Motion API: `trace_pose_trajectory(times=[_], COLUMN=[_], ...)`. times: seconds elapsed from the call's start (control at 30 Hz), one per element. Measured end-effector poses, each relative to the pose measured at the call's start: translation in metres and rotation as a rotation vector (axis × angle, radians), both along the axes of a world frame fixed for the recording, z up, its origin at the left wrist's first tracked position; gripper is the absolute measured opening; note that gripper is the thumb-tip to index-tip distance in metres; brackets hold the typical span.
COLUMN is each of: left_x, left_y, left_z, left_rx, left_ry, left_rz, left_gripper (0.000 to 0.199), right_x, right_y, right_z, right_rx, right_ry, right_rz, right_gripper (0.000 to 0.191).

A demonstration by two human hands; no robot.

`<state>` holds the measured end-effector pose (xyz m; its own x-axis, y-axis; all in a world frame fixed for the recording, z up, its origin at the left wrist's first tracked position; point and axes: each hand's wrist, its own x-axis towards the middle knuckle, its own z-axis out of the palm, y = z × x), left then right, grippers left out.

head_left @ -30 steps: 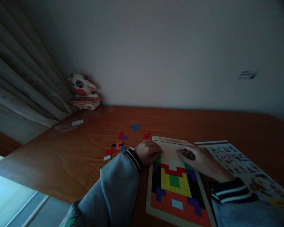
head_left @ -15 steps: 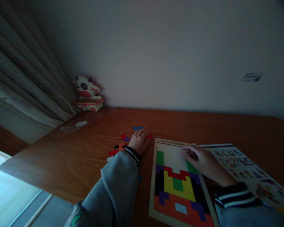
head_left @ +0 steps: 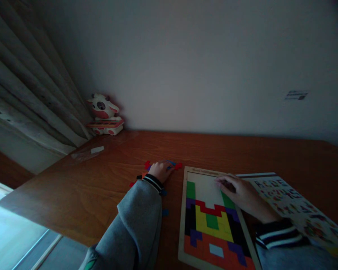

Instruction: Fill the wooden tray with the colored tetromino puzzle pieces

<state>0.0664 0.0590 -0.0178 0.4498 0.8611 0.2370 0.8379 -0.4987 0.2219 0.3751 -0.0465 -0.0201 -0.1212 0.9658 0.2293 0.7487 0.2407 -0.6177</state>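
My left hand (head_left: 159,171) reaches over the table with its fingers bent down on a blue puzzle piece (head_left: 171,162), which shows partly at the fingertips. Just beyond them lies a red puzzle piece (head_left: 179,165). Other loose pieces, red, black and orange, are partly hidden behind that hand and sleeve. My right hand (head_left: 240,193) rests across the right rim of a wooden puzzle tray (head_left: 182,217), fingers loosely curved apart from the thumb, holding nothing. Green, purple, red, yellow, black and orange pieces fill the tray's near part; its pale base shows at the far end.
A printed pattern sheet (head_left: 284,198) lies right of the tray, partly under my right forearm. At the back left stands a toy cow (head_left: 104,114) by the curtain (head_left: 30,82). A clear plastic wrapper (head_left: 86,153) lies near the table's left edge.
My left hand has drawn slightly nearer, its fingers closing on the blue pieces, which have shifted toward me. My right hand stays on the tray. The view has tilted a little.
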Motion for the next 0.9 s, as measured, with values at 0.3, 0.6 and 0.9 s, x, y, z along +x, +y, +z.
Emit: trace_pose_trajectory(times=[0.3,0.6,0.9], left_x=[0.000,-0.002,0.000], left_y=[0.002,0.002,0.000], left_z=[-0.003,-0.005,-0.003], left_rx=[-0.004,-0.002,0.020], left_ry=[0.006,0.003,-0.033], left_rz=[0.009,-0.041,-0.051], left_gripper=[0.020,0.028,0.034], right_x=[-0.002,-0.003,-0.005], right_y=[-0.002,-0.002,-0.002], right_z=[0.007,0.010,0.011], right_rx=[-0.012,-0.016,-0.005], right_ry=[-0.049,-0.047,-0.006], right_rz=[0.002,0.001,-0.002], right_gripper=[0.028,0.025,0.025])
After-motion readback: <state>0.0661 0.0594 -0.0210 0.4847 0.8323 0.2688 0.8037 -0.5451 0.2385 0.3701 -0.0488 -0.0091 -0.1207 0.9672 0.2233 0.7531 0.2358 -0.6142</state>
